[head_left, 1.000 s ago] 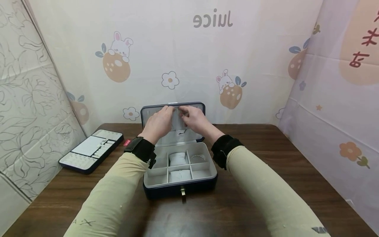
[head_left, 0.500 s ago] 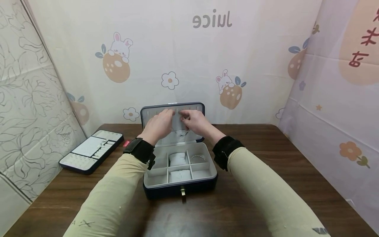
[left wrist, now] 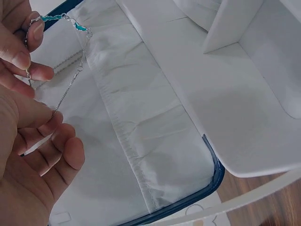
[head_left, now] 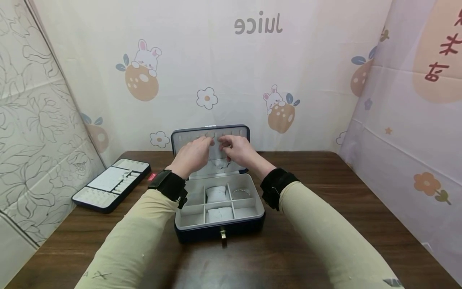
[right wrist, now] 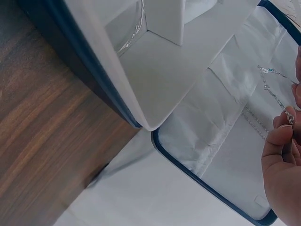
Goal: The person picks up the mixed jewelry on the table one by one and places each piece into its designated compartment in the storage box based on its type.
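Note:
A thin silver chain necklace (left wrist: 69,90) with teal pieces hangs in a loop between my hands, in front of the upright lid (head_left: 174,140) of a navy jewelry box (head_left: 220,230). My left hand (head_left: 193,154) pinches one end between thumb and finger. Opposite it, my right hand (head_left: 239,148) pinches the other end, with a clasp-like link at the fingertips in the right wrist view. Small hooks (head_left: 241,132) line the lid's top inside. Behind the necklace, more fine chain (right wrist: 254,123) lies against the grey lining, above a gathered pocket (left wrist: 160,136).
The box has several compartments; two hold white cushions (head_left: 216,194) and one holds a silver bangle (head_left: 241,192). A gold clasp (head_left: 223,236) hangs at the front. To the left, a navy-edged jewelry tray (head_left: 108,182) lies on the wooden table (head_left: 306,224).
Both hands have moved slightly down from the lid's top edge, keeping their pinch. The loop of the necklace hangs a little lower. Box and tray stay put.

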A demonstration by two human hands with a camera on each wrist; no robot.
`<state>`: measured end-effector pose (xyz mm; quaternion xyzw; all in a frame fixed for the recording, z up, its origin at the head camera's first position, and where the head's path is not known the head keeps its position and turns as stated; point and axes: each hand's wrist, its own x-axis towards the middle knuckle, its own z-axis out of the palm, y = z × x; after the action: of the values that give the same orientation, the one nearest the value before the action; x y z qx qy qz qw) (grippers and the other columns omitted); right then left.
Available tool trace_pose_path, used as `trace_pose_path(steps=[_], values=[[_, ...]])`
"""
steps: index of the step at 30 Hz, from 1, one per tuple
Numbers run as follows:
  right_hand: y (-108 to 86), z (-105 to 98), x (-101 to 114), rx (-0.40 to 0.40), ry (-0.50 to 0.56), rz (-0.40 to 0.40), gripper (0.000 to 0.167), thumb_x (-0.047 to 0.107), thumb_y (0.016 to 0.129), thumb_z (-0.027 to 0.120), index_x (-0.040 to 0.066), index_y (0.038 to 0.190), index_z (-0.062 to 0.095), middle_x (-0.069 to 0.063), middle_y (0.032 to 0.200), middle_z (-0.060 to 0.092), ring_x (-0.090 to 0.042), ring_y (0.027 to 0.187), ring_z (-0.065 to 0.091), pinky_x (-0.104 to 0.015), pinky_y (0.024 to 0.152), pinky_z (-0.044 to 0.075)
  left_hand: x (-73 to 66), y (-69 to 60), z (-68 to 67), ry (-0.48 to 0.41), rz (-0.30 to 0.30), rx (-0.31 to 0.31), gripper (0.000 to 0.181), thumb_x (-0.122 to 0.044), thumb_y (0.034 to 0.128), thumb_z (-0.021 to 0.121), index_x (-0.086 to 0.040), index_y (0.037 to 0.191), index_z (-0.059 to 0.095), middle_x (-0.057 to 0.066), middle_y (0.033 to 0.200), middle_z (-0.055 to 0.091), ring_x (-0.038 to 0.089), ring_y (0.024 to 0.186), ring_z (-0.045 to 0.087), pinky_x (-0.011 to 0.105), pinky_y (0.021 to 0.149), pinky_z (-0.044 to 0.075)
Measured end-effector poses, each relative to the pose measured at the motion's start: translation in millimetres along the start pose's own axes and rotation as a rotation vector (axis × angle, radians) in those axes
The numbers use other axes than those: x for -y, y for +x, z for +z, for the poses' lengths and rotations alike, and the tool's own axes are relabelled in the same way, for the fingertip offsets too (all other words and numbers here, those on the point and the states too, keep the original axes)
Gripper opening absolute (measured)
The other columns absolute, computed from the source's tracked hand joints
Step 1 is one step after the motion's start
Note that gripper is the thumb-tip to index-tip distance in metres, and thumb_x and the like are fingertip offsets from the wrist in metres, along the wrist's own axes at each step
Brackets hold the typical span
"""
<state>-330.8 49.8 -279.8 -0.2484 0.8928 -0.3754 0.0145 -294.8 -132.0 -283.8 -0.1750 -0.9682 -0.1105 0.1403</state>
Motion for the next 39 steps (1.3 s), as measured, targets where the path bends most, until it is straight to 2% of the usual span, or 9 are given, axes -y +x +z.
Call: trace_pose_path(steps=[3,6,11,14,18,22,25,29,39], values=[[-1.6,0.4,-1.4,-0.024,0.046,0.002,0.034,0.002,0.102,0.054,0.006,0.136,0.056,-0.013,0.113,0.073,-0.02,0.072,0.065,-0.027,0.065,0.046,0.6,-2.2,-0.3,0.011,0.013,0.0,0.03,-0.005,0.1033,0.051,-0.008,0.131,0.062,0.011,0.123,0.066,0.027,0.097,0.067,0.04,0.074,0.056],[-3.0,0.1,-3.3,-0.027,0.068,0.013,0.032,0.005,0.103,0.056,0.006,0.135,0.053,-0.013,0.108,0.075,-0.02,0.069,0.063,-0.027,0.063,0.045,2.3,-5.0,-0.5,-0.009,0.016,0.001,0.03,-0.005,0.1036,0.05,-0.009,0.132,0.058,0.011,0.112,0.069,0.025,0.079,0.065,0.037,0.062,0.051],[-4.3,-1.1,-5.6,0.029,0.042,0.012,0.035,0.007,0.102,0.058,0.003,0.137,0.057,-0.014,0.097,0.076,-0.021,0.071,0.066,-0.028,0.063,0.05,5.0,-9.3,-0.2,-0.087,0.024,-0.003,0.031,-0.006,0.1034,0.054,-0.009,0.134,0.05,0.009,0.096,0.068,0.021,0.061,0.053,0.032,0.052,0.037],[-5.2,-1.4,-6.3,0.066,0.069,0.019,0.035,0.009,0.101,0.06,0.003,0.135,0.06,-0.012,0.093,0.076,-0.022,0.076,0.068,-0.038,0.072,0.056,5.6,-10.1,0.4,-0.135,0.029,-0.01,0.032,-0.005,0.1025,0.055,-0.007,0.134,0.051,0.009,0.097,0.068,0.02,0.064,0.054,0.031,0.055,0.039],[-6.4,-0.9,-7.2,0.1,0.112,0.029,0.032,0.01,0.101,0.062,0.002,0.132,0.062,-0.01,0.091,0.075,-0.021,0.079,0.069,-0.046,0.079,0.057,6.5,-9.7,2.7,-0.205,0.008,-0.001,0.032,-0.004,0.1025,0.053,-0.006,0.135,0.051,0.009,0.098,0.068,0.022,0.07,0.058,0.033,0.061,0.043],[-7.0,0.2,-7.2,0.121,0.133,0.027,0.023,0.011,0.101,0.063,0.0,0.121,0.065,-0.01,0.089,0.075,-0.021,0.079,0.069,-0.04,0.075,0.056,7.4,-8.2,4.7,-0.296,-0.024,0.012,0.033,-0.004,0.1025,0.054,-0.005,0.135,0.05,0.009,0.1,0.069,0.021,0.078,0.063,0.035,0.069,0.047],[-8.0,0.7,-7.3,0.131,0.144,0.031,0.016,0.01,0.101,0.063,0.001,0.113,0.066,-0.01,0.089,0.075,-0.02,0.079,0.068,-0.043,0.077,0.055,7.2,-7.4,4.8,-0.346,-0.035,0.011,0.033,-0.003,0.1022,0.055,-0.004,0.135,0.05,0.009,0.102,0.069,0.022,0.084,0.065,0.036,0.073,0.049],[-9.6,1.1,-7.2,0.15,0.155,0.045,0.013,0.011,0.102,0.062,0.002,0.11,0.067,-0.011,0.092,0.074,-0.021,0.081,0.067,-0.053,0.086,0.054,6.6,-7.4,4.5,-0.386,-0.043,0.022,0.031,-0.004,0.1024,0.056,-0.003,0.133,0.05,0.011,0.105,0.069,0.024,0.088,0.066,0.038,0.076,0.051],[-10.6,2.6,-6.4,0.179,0.122,0.045,0.017,0.016,0.103,0.062,0.002,0.111,0.069,-0.012,0.095,0.076,-0.02,0.082,0.068,-0.054,0.089,0.054,8.5,-6.4,5.8,-0.417,-0.032,0.054,0.032,-0.004,0.1006,0.06,-0.003,0.132,0.052,0.012,0.109,0.07,0.027,0.097,0.068,0.042,0.083,0.054]])
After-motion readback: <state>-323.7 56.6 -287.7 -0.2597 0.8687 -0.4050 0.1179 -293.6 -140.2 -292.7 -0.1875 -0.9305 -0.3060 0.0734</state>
